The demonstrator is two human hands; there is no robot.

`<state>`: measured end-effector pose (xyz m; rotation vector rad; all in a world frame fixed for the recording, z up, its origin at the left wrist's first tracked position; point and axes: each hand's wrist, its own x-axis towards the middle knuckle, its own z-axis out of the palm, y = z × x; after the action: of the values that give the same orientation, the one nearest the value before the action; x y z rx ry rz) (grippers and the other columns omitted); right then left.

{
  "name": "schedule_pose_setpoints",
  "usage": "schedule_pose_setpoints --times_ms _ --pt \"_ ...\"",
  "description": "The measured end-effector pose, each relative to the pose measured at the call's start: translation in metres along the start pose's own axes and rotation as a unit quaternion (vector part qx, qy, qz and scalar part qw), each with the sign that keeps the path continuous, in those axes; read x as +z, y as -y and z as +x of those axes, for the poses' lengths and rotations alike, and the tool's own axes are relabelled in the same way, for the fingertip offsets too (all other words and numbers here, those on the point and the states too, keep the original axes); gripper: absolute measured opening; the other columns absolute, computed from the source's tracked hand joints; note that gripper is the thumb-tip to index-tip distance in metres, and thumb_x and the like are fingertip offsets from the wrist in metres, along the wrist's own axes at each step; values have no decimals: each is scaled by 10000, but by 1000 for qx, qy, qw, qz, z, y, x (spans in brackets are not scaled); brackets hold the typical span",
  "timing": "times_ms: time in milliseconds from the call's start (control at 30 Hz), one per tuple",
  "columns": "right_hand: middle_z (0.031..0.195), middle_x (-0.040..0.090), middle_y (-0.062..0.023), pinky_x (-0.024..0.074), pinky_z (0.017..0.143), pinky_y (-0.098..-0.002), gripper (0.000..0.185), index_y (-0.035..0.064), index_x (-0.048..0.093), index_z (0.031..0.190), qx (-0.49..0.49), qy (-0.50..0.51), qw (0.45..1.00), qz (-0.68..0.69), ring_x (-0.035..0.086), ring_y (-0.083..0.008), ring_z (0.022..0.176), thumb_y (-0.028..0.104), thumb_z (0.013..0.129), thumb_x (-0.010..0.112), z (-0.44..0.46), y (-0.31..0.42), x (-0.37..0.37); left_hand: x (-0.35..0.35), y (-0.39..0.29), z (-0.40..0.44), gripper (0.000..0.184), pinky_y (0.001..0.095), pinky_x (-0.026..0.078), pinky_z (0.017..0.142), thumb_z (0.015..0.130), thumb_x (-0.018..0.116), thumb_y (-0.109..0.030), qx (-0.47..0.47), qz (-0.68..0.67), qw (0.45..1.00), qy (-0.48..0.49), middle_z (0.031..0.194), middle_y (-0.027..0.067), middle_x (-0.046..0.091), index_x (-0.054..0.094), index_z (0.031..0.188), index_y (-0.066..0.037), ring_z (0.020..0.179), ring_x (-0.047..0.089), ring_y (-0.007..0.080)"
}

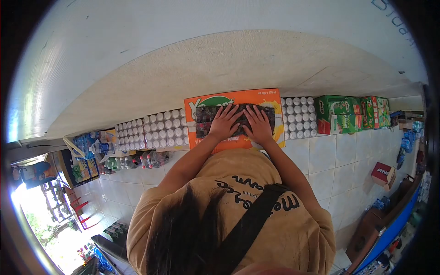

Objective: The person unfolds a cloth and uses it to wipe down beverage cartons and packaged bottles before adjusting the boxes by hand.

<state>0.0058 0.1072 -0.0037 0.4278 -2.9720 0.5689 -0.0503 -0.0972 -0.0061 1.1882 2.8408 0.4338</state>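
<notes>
Both hands lie flat, side by side, on a dark, slightly shiny folded sheet [206,123], perhaps plastic or cloth. The fingers of my left hand [223,123] are spread over its left-middle part. My right hand [256,123] presses on its right-middle part, thumb pointing toward the left one. Under the sheet is an orange carton [234,96] with a green and white logo, close in front of my body. The sheet hides much of the carton's printed top.
Packs of silver-topped cans [166,130] stand left of the carton, and more cans [299,118] on its right. Green boxes [339,114] follow farther right along the wall [256,59]. Bottles [153,159] are at left; a dark red box [382,174] sits on the tiled floor [321,160].
</notes>
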Motion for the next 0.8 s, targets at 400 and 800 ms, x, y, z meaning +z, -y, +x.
schedule_pose_setpoints --times_ms 400,800 --pt "1536 334 -65 197 1157 -464 620 101 400 1437 -5 -6 1000 0 267 -266 1434 397 910 538 0 0 -1 0 0 0 551 489 162 1179 938 484 -396 -4 -3 1000 4 1552 38 302 388 1459 -243 1443 241 271" --pt "1520 361 -63 211 1150 -463 617 103 415 1428 -7 -20 1000 1 285 -266 1426 389 900 555 0 1 0 0 0 0 517 487 159 1181 946 474 -396 -3 -1 1000 3 1549 32 307 418 1433 -231 1447 232 259"
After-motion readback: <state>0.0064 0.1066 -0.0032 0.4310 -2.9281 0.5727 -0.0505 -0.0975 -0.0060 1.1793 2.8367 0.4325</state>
